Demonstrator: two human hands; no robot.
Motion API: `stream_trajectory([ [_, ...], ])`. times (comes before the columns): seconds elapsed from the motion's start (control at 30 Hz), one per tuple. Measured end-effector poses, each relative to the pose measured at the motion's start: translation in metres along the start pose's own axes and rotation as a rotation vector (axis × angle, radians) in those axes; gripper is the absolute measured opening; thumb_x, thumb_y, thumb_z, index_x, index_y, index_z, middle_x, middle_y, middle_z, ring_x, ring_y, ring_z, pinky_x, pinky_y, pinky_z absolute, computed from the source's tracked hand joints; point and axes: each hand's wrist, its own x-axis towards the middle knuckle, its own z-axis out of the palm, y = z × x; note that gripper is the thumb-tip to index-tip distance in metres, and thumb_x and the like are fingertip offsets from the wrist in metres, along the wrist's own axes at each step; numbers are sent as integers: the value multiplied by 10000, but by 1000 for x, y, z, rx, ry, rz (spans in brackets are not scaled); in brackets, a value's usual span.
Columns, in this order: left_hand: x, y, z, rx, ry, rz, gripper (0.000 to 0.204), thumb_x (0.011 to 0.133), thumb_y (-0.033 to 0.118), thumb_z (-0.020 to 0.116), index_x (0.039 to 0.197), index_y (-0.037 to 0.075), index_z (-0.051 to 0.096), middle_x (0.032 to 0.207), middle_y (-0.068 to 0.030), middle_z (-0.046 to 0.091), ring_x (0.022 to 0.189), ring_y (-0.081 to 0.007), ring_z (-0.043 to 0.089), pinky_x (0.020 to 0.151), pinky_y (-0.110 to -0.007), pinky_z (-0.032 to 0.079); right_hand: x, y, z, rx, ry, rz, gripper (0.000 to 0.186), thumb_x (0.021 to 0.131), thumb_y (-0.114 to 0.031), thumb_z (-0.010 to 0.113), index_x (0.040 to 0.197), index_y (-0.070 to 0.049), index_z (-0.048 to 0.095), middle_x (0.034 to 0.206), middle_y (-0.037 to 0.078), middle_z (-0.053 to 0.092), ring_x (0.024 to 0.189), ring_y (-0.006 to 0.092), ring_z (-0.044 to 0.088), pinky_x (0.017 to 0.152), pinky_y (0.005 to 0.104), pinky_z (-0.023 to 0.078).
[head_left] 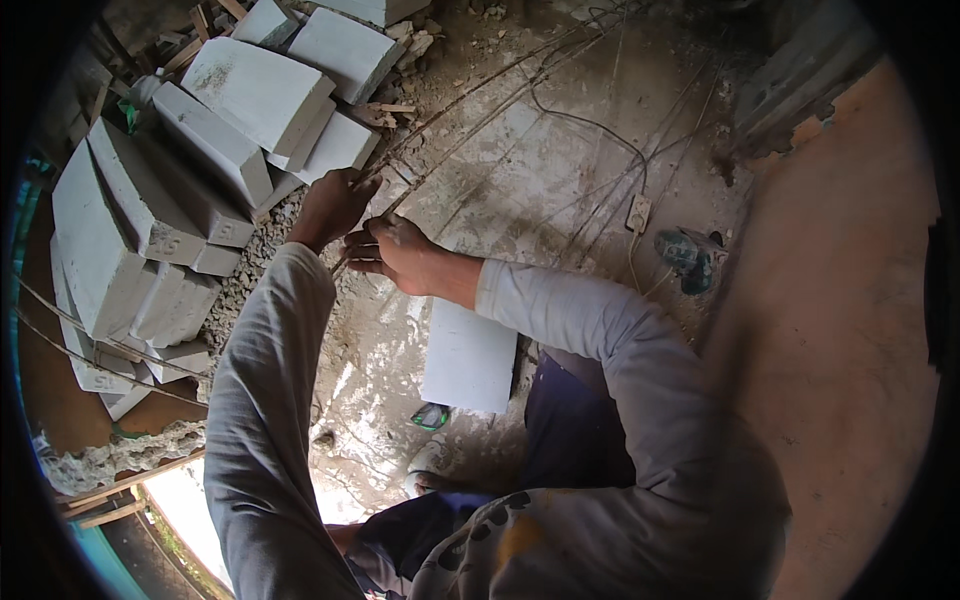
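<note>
My left hand (330, 210) is closed on long thin metal rods (460, 143) that run diagonally up across the floor toward the top right. Just below and to the right of it, my right hand (400, 252) grips the rods too, its fingers curled round them. Beneath my right hand and forearm lies a flat white block (468, 360) on the floor, with a small green and black object (430, 417) by its lower left corner.
Stacked white blocks (100, 230) fill the left, beside gravel (245, 290). Cables and a socket block (638, 213) lie on the dusty concrete floor (560, 170), near a dark green tool-like object (682, 260). A rough-edged wall (830, 280) stands at the right.
</note>
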Motion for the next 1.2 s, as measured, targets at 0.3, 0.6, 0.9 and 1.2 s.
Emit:
stream_trajectory([
  [0.3,5,-36,32,-8,313,147,335,1054,313,613,1199,61,780,1003,-247,770,948,-432,752,879,-472,571,-51,47,-379,-1431,1247,-318,468,939,-183,719,1340,7,568,1238,224,647,1278,423,542,1073,535,431],
  [0.6,5,-17,6,1,280,125,339,1045,318,634,1206,60,786,999,-235,775,920,-400,762,857,-445,574,-12,80,-468,-933,1134,-134,201,1072,-301,591,1061,-103,624,1005,84,624,986,248,534,898,418,421],
  [0.9,2,4,-9,25,224,61,312,1043,246,614,1184,18,774,1054,-213,783,983,-358,768,873,-415,567,11,122,-450,-565,1230,-377,367,1125,-394,526,1058,-63,668,949,121,711,873,276,656,809,410,495],
  [1.2,69,42,10,-35,188,-22,309,1003,300,670,1197,103,807,1071,-221,784,1005,-408,761,913,-471,579,20,122,-422,-579,1245,-413,541,1125,-465,518,1173,53,666,1051,231,751,924,367,700,857,434,525],
])
